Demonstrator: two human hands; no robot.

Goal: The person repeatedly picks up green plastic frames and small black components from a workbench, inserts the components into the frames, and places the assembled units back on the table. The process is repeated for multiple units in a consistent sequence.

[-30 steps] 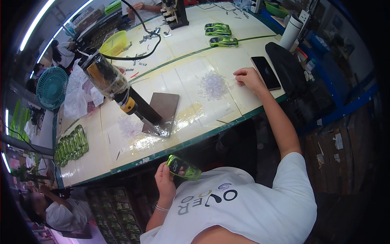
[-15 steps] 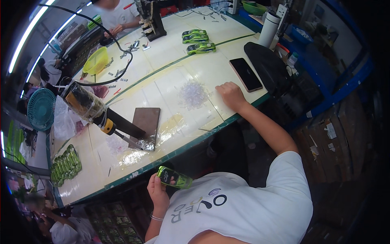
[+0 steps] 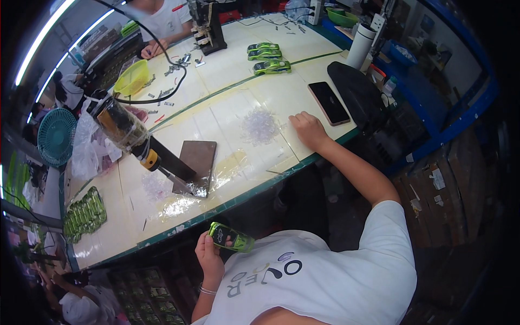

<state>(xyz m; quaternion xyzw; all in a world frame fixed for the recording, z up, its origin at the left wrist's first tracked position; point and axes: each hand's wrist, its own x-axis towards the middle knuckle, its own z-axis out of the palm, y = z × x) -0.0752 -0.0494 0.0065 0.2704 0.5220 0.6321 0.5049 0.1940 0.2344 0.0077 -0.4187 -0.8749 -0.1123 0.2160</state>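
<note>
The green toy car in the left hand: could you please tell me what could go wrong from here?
The left hand holds the green toy car by one end, beyond the table's near edge; if it slips, it might fall to the lap or floor. The right hand is close beside the loose pile of clear pieces; a careless sweep could scatter them.

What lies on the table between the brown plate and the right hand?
In the head view, a pile of small clear pieces lies between the brown plate and the right hand.
</note>
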